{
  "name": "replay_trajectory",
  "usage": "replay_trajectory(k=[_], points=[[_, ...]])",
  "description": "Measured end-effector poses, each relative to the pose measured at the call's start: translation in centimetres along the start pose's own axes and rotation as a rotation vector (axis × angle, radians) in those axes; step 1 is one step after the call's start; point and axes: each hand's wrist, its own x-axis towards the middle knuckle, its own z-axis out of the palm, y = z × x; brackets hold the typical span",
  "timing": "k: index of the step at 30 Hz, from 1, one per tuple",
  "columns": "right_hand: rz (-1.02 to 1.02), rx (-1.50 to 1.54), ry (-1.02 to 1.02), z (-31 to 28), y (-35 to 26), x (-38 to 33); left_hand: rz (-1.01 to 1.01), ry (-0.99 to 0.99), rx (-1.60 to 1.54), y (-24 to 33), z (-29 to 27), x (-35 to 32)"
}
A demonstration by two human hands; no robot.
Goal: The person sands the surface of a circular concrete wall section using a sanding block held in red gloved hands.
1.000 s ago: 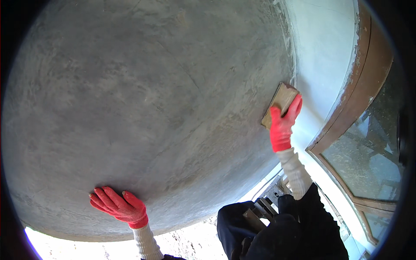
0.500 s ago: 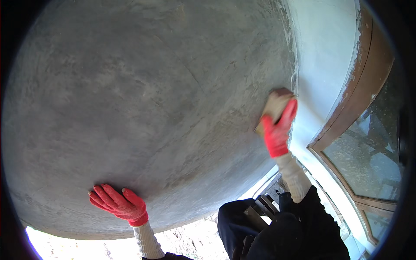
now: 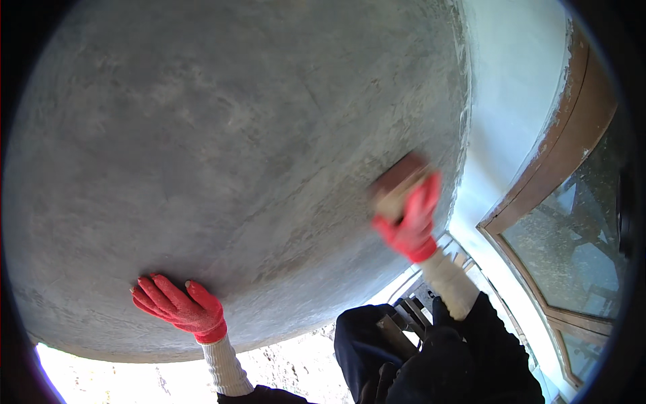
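Note:
My right hand (image 3: 412, 225), in a red-coated glove with a cream cuff, grips a sanding block (image 3: 398, 185). The block is tan on the gripped side and reddish-brown along its far side, slightly blurred by motion. It lies against a grey plastered wall (image 3: 222, 148), a little left of the corner. Fingers spread, my left hand (image 3: 182, 308) in a matching red glove rests flat on the lower part of the same wall and holds nothing.
A pale bluish-white wall (image 3: 515, 87) meets the grey one at a rough seam on the right. Beyond it stands a brown wooden frame (image 3: 538, 175) with glass panes (image 3: 572, 249). Metal bars (image 3: 404, 323) show beside my dark-clothed legs. Bright ground (image 3: 289, 367) lies below.
My right hand has moved left and slightly down with the sanding block, away from the corner, and the block has turned. My left hand stays flat on the wall.

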Motion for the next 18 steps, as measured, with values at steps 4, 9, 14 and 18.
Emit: replay_trajectory(k=[4,9,14,18], points=[[0.555,0.007,0.113,-0.5,4.1,4.6,-0.004,0.003,0.002,-0.3,-0.2,-0.1],[0.018,0.040,-0.171,0.2,-3.4,-4.0,-0.013,-0.006,0.017,0.1,-0.4,0.1],[-0.511,0.198,-0.419,0.7,-4.2,-3.7,-0.001,0.001,0.007,0.3,-0.1,0.2],[-0.099,-0.055,-0.079,-0.3,0.6,-0.5,-0.027,-0.007,0.021,-0.2,-0.4,-0.1]])
